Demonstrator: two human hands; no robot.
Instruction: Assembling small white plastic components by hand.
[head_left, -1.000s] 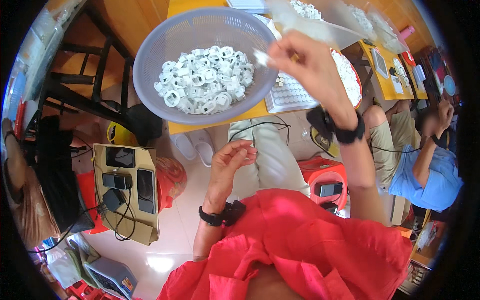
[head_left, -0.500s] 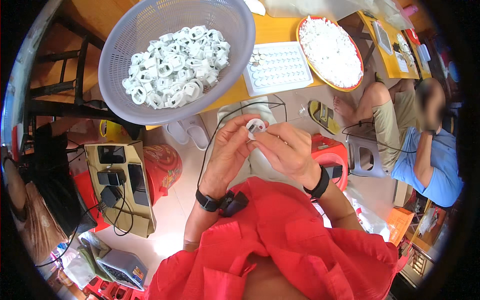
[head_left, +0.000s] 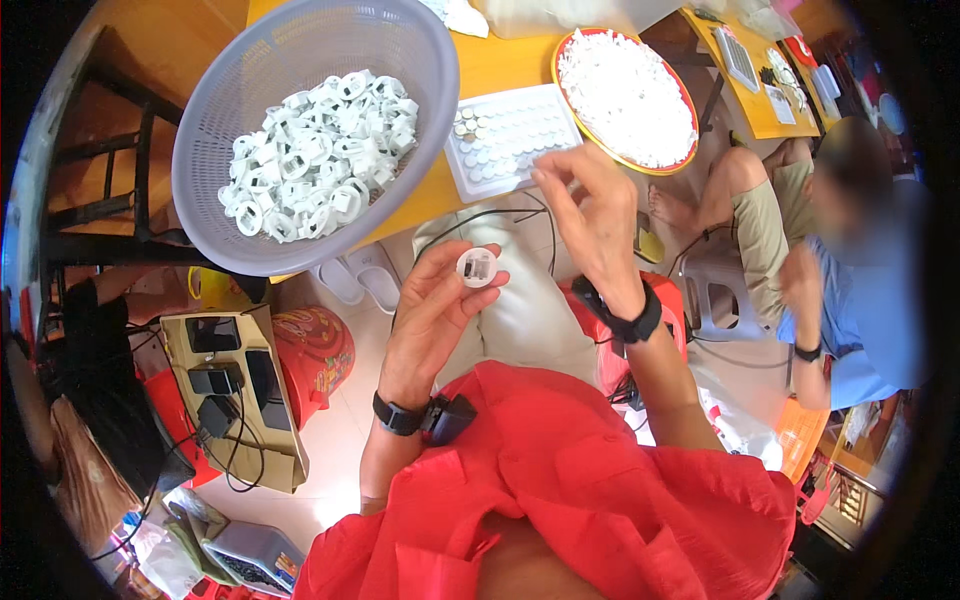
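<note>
My left hand (head_left: 432, 315) is closed on a round white plastic part (head_left: 477, 267), holding it by its rim between thumb and fingers. A dark rectangular piece shows inside it. My right hand (head_left: 594, 210) is raised apart from it, by the near right corner of a white tray (head_left: 500, 191). Its thumb and forefinger curve toward each other, with nothing visible between them. In the tray lie rows of white discs, with several metallic ones at its left. A round red-rimmed plate (head_left: 560, 70), heaped with small white pieces, stands just beyond this hand.
A large grey basket (head_left: 190, 150) of similar round white parts stands at the left of the yellow table (head_left: 425, 205). Left of me, a cardboard box (head_left: 288, 440) holds phones and black adapters. A person in blue (head_left: 850, 300) sits at the right. A cable loops near my knees.
My right hand has left the white part and moved up and right toward the tray. My left hand has kept the part and turned its inside into view.
</note>
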